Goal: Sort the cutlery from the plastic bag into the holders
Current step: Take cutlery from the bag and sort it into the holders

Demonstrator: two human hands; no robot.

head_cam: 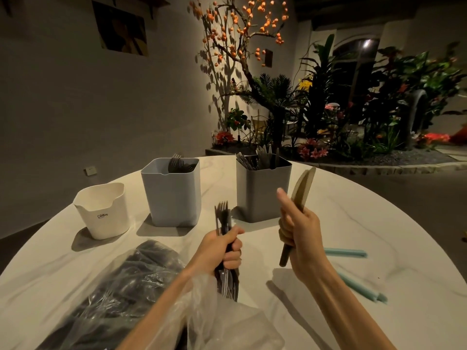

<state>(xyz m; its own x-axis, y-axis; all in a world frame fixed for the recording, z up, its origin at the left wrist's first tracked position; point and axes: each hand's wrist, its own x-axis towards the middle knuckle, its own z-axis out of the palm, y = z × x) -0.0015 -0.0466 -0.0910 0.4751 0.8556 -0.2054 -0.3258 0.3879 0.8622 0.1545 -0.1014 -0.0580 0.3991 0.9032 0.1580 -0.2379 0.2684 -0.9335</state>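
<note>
Two bundles of cutlery are held above the desk, one in each hand.

The left hand grips a bunch of dark forks, its fingers curled round the handles, tines pointing up. The right hand is wrapped round tan knives, blades up, just in front of the dark grey holder, which already contains cutlery. To its left the light grey holder has forks inside, and further left stands a white holder. The plastic bag, with dark cutlery inside, lies on the desk near the left forearm. Two pale blue sticks lie on the desk to the right.
</note>
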